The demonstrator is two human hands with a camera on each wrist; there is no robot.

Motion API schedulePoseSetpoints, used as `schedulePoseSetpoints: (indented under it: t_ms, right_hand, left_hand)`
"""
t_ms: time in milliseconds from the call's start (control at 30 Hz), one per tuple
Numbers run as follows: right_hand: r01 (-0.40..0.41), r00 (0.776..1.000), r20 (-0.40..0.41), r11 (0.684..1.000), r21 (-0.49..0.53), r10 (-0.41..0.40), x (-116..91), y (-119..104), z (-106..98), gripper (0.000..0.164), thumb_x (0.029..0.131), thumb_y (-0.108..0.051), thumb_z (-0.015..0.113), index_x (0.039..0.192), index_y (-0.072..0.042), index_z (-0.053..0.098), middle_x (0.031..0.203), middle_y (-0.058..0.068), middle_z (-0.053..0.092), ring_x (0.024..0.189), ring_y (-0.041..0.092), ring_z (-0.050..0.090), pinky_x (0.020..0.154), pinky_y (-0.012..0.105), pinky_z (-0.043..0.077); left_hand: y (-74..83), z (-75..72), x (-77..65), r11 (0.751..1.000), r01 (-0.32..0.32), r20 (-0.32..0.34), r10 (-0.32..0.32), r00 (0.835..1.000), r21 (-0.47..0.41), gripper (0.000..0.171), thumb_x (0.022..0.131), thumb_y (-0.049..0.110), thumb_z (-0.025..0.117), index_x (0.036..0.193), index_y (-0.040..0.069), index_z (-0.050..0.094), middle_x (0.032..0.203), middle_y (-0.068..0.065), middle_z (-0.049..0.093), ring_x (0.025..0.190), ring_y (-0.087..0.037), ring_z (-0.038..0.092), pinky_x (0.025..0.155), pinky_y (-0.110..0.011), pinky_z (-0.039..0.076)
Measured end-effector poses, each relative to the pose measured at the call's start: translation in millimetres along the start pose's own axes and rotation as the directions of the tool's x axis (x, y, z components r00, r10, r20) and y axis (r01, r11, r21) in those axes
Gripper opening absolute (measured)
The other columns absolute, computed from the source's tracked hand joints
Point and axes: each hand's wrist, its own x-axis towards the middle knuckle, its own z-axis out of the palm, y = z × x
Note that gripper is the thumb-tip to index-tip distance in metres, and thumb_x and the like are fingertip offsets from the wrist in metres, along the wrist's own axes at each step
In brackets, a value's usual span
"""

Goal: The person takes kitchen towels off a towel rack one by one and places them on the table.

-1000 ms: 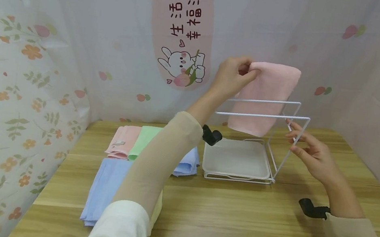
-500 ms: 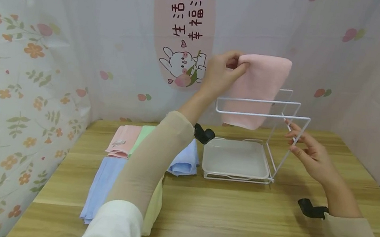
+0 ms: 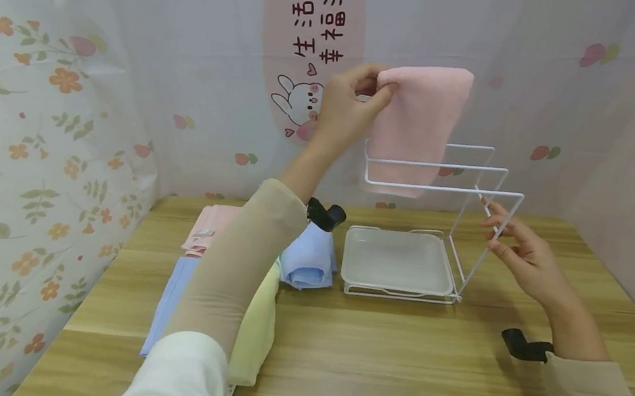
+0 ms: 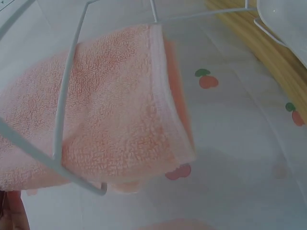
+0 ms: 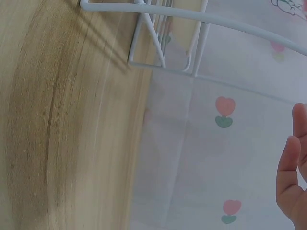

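My left hand [image 3: 349, 103] pinches the upper left corner of a folded pink towel [image 3: 419, 114], holding it up over a white wire rack [image 3: 442, 189]. The towel's lower part hangs behind the front top bars. In the left wrist view, the terry towel [image 4: 115, 105] shows behind white bars, its hemmed edge to the right; only a bit of the fingers [image 4: 13, 213] shows at the lower left. My right hand [image 3: 521, 256] holds the rack's right side bar, thumb at the front upright. The right wrist view shows two fingers [image 5: 289, 167] at the right edge.
A pale tray [image 3: 401, 258] sits in the rack's base. Left of it lie a rolled blue towel [image 3: 310, 258], a yellow towel [image 3: 255, 332], another blue one [image 3: 168, 306] and a pink one [image 3: 208, 226], partly behind my left sleeve. A patterned curtain [image 3: 206, 161] backs the wooden table [image 3: 360, 368].
My left hand has moved up and to the left, raising the pink towel higher above the rack's bars. My right hand has stayed at the rack's side.
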Motion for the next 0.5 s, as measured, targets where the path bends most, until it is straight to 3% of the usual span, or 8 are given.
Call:
schedulePoseSetpoints:
  t_ms: [400, 500]
  right_hand:
    - [-0.027, 0.999, 0.022, 1.0, 0.004, 0.027, 1, -3, -1, 0.031, 0.097, 0.011, 0.049, 0.127, 0.004, 0.052, 0.162, -0.002, 0.032, 0.106, 0.001, 0.052, 0.084, 0.009, 0.043]
    - [-0.039, 0.999, 0.014, 0.999, 0.003, 0.038, 1, -5, -1, 0.031, 0.097, 0.011, 0.05, 0.127, 0.004, 0.051, 0.162, -0.003, 0.033, 0.106, 0.0, 0.054, 0.085, 0.008, 0.044]
  left_hand:
    - [-2.7, -26.4, -9.5, 0.999, -0.023, -0.121, 0.019, 0.992, -0.036, 0.014, 0.09, 0.001, 0.068, 0.102, -0.005, 0.071, 0.102, -0.016, 0.074, 0.087, -0.015, 0.071, 0.079, -0.023, 0.057]
    - [-4.6, -32.0, -12.0, 0.998, -0.002, -0.144, -0.007, 0.99, -0.061, 0.014, 0.09, 0.002, 0.067, 0.103, -0.004, 0.071, 0.103, -0.015, 0.074, 0.088, -0.014, 0.071, 0.076, -0.023, 0.056]
